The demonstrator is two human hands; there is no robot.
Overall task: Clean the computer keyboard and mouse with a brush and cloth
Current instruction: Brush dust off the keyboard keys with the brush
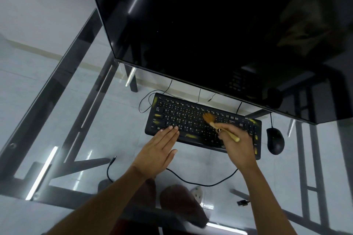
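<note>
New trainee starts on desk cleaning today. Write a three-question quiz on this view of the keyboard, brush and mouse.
1. True or false: the right hand holds the brush with its bristles on the keyboard.
2. Where is the left hand? A) flat, fingertips on the keyboard's near left edge B) on the mouse C) lifting the monitor
3. Fill in: the mouse lies on the glass desk to the keyboard's ____.

Key: 1 true; 2 A; 3 right. No cloth is in view.
</note>
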